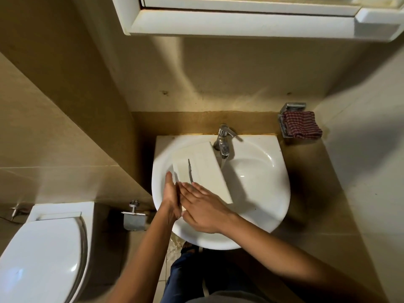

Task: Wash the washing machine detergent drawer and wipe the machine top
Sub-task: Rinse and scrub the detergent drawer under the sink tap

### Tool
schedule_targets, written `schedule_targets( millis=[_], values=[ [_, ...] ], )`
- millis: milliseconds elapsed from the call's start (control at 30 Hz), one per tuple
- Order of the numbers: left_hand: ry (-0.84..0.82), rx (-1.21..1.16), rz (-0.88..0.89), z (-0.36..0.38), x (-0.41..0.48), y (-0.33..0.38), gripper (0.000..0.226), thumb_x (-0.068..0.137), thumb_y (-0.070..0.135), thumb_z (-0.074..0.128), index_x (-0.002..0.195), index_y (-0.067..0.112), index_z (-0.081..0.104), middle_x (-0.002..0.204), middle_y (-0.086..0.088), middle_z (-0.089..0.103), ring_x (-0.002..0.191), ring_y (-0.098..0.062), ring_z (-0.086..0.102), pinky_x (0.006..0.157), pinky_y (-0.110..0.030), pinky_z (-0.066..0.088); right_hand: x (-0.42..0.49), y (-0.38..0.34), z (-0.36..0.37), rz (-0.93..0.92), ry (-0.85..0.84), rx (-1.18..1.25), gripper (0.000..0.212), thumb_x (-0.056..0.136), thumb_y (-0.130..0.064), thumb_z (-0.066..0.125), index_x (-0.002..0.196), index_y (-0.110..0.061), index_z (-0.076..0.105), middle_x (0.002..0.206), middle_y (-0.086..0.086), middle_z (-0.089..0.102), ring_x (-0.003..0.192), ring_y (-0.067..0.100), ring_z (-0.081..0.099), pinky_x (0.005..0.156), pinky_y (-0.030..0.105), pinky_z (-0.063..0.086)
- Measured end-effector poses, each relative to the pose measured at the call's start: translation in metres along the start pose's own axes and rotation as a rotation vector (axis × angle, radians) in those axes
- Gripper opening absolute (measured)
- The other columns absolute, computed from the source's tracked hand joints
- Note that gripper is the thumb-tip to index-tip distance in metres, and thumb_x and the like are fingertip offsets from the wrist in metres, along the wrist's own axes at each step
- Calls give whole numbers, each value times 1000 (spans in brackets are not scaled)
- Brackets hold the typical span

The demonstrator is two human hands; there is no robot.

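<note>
The drawer [203, 169], a white plastic tray, lies slanted in the left half of the sink [282, 193]. Its far end leans up toward the back rim, and its long right edge passes just under the tap [224, 141]. Its broad pale face is up, with a dark slit running down the middle.

Both hands are at the drawer's near end, by the sink's front-left rim. The left hand [171, 200] stands edge-on against the drawer's left side, with its fingers straight and pointing to the back; they are not curled around anything. The right hand [203, 208] lies flat on top of the drawer's near end, fingers straight and a little apart, their tips touching or overlapping the left hand. Neither hand clamps the drawer; they press on it with open palms.

The tap is chrome and stands at the middle of the back rim. Whether water is running cannot be told.

The sink is set in a tan counter [306, 171]. At the counter's back-right corner a red checked cloth [302, 126] lies on a metal rack [283, 125]. A white cabinet [240, 20] hangs above on the wall. Left of the sink is a paper holder [133, 217], and farther left a white toilet [43, 248] with its lid down. Below the sink's front rim, blue jeans [192, 276] show.
</note>
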State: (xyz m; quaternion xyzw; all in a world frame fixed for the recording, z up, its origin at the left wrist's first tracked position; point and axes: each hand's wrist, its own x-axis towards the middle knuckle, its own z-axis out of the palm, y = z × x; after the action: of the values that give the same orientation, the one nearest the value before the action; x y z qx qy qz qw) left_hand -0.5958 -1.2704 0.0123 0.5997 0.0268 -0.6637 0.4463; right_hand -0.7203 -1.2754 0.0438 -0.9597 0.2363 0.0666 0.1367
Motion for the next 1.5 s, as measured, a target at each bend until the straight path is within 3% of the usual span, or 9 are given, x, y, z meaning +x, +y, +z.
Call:
schedule_targets(
  millis=[133, 267, 367, 567, 667, 767, 1133, 1300, 1500],
  values=[
    [14, 127, -37, 2, -4, 0, 60, 98, 60, 29, 120, 11, 55, 94, -8, 68, 77, -19, 67, 58, -26, 51, -28, 18, 14, -162, 83, -18, 53, 93, -19, 37, 146, -15, 35, 152, 3, 35, 143, 17, 27, 117, 33, 8],
    [67, 237, 3, 3, -3, -2, 69, 96, 64, 28, 134, 9, 46, 127, -12, 59, 105, -30, 62, 84, -36, 52, -53, 49, 13, -272, 151, 130, 49, 94, -7, 48, 140, -26, 47, 144, -6, 46, 139, 8, 31, 116, 29, 25],
    [68, 262, 39, 2, -6, 1, 67, 96, 65, 26, 130, 13, 50, 119, -18, 64, 105, -39, 62, 86, -47, 53, -74, 78, 5, -219, 296, 334, 33, 95, -13, 54, 127, -19, 62, 131, -5, 59, 130, 8, 47, 110, 28, 37],
    [95, 290, 44, -7, -11, 5, 77, 90, 71, 34, 144, 17, 41, 141, -9, 51, 129, -32, 49, 109, -51, 38, -45, 129, 14, 845, 524, 1431, 12, 90, -7, 60, 90, -13, 71, 98, 11, 71, 90, 21, 67, 93, 42, 52],
    [101, 304, 26, -5, -15, 6, 80, 89, 71, 37, 147, 17, 36, 141, -12, 51, 127, -32, 50, 108, -50, 39, -2, 146, 18, 1072, 508, 2057, 16, 94, -6, 52, 104, 1, 62, 100, 16, 65, 96, 23, 61, 88, 29, 50],
    [116, 314, 29, -8, -11, 0, 84, 84, 76, 40, 142, 16, 43, 125, -14, 62, 110, -36, 61, 98, -54, 48, 31, 154, 27, 1206, 599, 2245, 18, 96, -3, 44, 82, -1, 55, 68, 14, 60, 58, 17, 57, 53, 19, 51],
    [102, 441, 105, -16, -11, -10, 69, 93, 65, 36, 129, 9, 54, 104, -8, 70, 93, -25, 68, 84, -38, 55, 54, 156, 34, 1192, 564, 2497, 28, 98, -2, 34, 78, -2, 53, 48, 8, 55, 31, 13, 51, 26, 17, 35],
    [115, 466, 82, -12, -7, -7, 73, 95, 65, 28, 137, 8, 46, 106, -6, 63, 97, -24, 61, 91, -37, 50, 33, 147, 34, 1191, 454, 2506, 17, 93, -6, 52, 85, 2, 64, 68, 11, 68, 56, 21, 68, 67, 24, 58],
    [106, 473, 69, -5, -7, 2, 73, 98, 62, 21, 139, 6, 43, 99, -3, 59, 81, -17, 56, 64, -24, 44, 11, 112, -39, 810, 508, 2480, 24, 95, -5, 40, 83, 2, 60, 77, 15, 69, 67, 23, 69, 61, 26, 58]
  ],
)
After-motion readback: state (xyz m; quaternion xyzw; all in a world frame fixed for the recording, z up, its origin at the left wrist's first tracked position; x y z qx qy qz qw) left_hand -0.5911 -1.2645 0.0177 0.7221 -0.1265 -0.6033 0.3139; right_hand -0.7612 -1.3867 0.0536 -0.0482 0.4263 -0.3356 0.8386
